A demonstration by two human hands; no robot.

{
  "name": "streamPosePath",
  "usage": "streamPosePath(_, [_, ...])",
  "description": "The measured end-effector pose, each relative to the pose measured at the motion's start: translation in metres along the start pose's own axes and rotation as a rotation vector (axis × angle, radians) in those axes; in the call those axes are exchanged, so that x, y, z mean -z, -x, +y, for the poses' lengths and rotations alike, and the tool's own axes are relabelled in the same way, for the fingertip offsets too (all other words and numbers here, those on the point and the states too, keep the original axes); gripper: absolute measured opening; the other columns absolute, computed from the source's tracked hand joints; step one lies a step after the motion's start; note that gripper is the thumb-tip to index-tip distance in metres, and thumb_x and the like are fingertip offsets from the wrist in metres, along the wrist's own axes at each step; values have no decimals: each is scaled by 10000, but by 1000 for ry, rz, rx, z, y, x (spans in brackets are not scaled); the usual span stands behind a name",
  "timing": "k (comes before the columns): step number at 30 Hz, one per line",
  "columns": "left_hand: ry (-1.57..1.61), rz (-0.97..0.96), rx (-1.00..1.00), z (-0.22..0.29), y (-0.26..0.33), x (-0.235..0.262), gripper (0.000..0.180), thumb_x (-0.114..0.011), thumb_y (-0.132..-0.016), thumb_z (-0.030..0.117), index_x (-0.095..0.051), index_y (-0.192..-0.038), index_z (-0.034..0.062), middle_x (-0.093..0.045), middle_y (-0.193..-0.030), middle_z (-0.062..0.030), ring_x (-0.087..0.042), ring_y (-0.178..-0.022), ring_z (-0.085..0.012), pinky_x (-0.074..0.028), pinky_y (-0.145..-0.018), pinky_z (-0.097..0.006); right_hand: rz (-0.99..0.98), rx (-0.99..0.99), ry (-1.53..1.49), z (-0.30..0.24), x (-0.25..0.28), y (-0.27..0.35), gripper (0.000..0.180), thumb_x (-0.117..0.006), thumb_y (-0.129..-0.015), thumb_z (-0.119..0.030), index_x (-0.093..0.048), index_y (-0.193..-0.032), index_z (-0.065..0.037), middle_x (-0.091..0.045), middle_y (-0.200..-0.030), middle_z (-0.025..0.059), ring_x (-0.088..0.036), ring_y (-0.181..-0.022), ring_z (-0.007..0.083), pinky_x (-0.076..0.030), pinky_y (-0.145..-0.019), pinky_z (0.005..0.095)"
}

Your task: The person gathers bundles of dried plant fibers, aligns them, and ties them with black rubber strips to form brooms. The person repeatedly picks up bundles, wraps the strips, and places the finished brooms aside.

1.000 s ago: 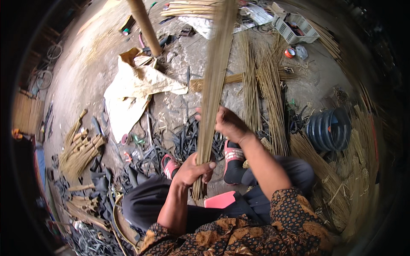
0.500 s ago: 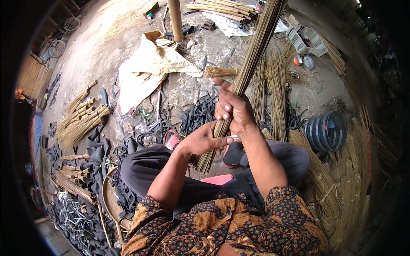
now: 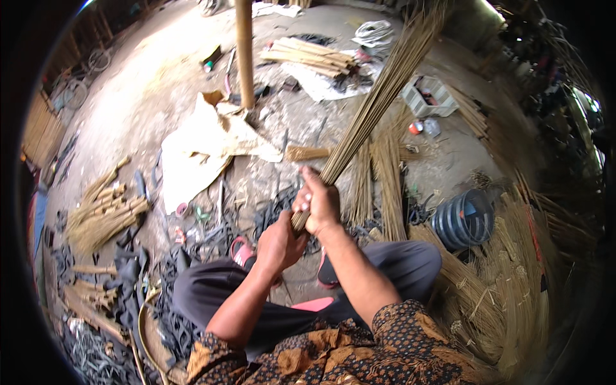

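— What are the fingers (image 3: 307,194) doing?

— The right hand (image 3: 319,204) is wrapped tight round a bundle of thin sticks (image 3: 378,102); the left hand (image 3: 278,242) clamps its near end, just below.

— And the bundle?

— Slanting up to the far right, above the lap — a blue coil (image 3: 463,219) sits right, a pale sack (image 3: 205,146) far left on the floor.
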State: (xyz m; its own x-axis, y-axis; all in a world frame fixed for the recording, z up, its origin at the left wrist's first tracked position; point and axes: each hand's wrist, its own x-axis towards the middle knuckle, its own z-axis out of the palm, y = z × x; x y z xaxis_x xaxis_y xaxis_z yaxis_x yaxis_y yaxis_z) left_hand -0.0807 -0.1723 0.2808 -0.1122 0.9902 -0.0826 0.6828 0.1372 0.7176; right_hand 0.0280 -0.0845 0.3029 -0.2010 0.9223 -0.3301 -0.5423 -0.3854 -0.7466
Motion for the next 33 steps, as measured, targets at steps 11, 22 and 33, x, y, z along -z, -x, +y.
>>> streamPosePath(11, [-147, 16, -96, -26, -36, 40, 333, -718, -895, 354, -687, -1075, 76, -729, -867, -256, -717, -834, -467, -572, -725, -545, -359, 117, -104, 22, -5, -32, 633, -660, -977, -606, -598, -1308, -70, -540, -746, 4, -578, -717, 155, -516, -786, 393])
streamPosePath(22, [-314, -72, 117, -48, -59, 94, 424, -743, -938, 450, -642, -1040, 52, -693, -781, -224, -695, -821, -451, -517, -728, -525, 37, -132, 1280, 157, 186, -112, 331, -693, -972, -377, -778, -1055, -68, -767, -865, 93, -749, -840, 206, -561, -739, 329])
streamPosePath(33, [-252, -24, 218, -55, -76, 101, 383, -814, -902, 383, -633, -1006, 62, -703, -753, -210, -712, -779, -430, -545, -672, -495, 110, -186, 1620, 262, 164, -119, 310, -734, -949, -365, -698, -1185, -167, -704, -1217, 110, -678, -1108, 366, -546, -904, 484])
